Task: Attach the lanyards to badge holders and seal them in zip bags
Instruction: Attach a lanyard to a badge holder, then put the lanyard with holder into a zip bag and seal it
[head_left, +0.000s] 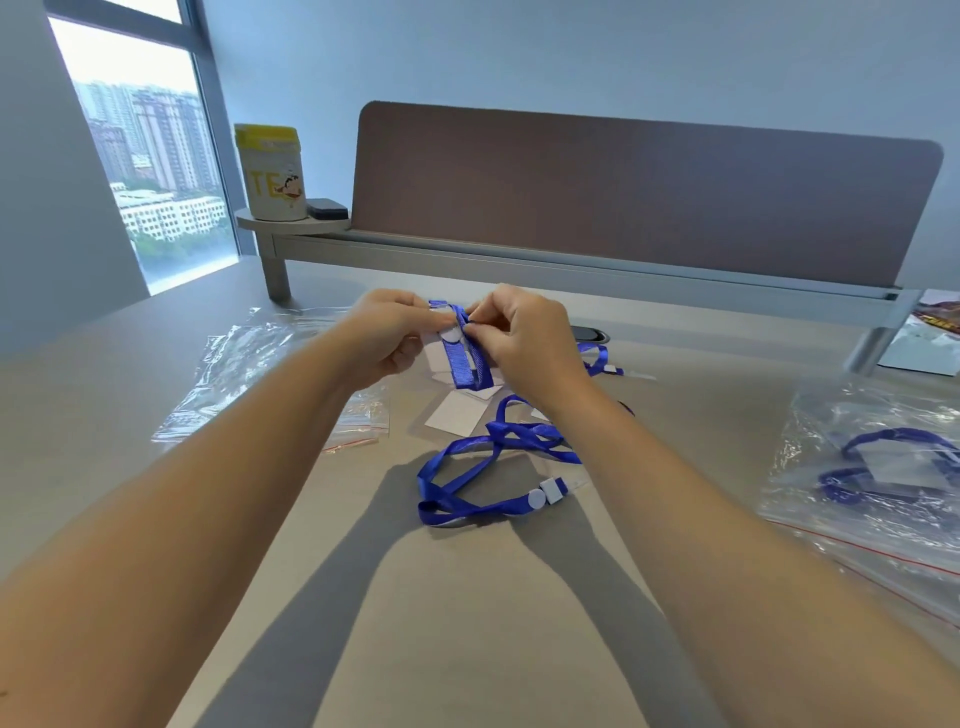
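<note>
You are holding a blue lanyard (470, 358) up above the middle of the worktop (467, 597), its doubled strap running nearly straight away from you, the folded end hanging toward you and the clip end pointing at the far divider screen (644, 202). Your left hand (387, 332) is gripping a clear badge holder (435, 349) with a white card inside, fingers curled around its left edge. Your right hand (524, 338) is pinching the strap's white fitting between thumb and forefinger, right against the holder's top edge.

A second blue lanyard (483, 467) is lying looped on the worktop just nearer to you, its long axis running left to right and its white round button and clip pointing right. Spare badge holders (457, 413) with white cards are lying flat between it and your hands. A third lanyard's clip end (605, 361) is showing behind your right wrist.

At your left, empty zip bags (270, 374) with red seal lines are lying in a loose pile. At your right, a filled zip bag (883, 478) is holding a coiled blue lanyard and a badge holder.

On the raised shelf at the far left, a yellow-lidded tub (270, 171) is standing, showing the letters "TE" and a cartoon figure; the rest is unreadable.
</note>
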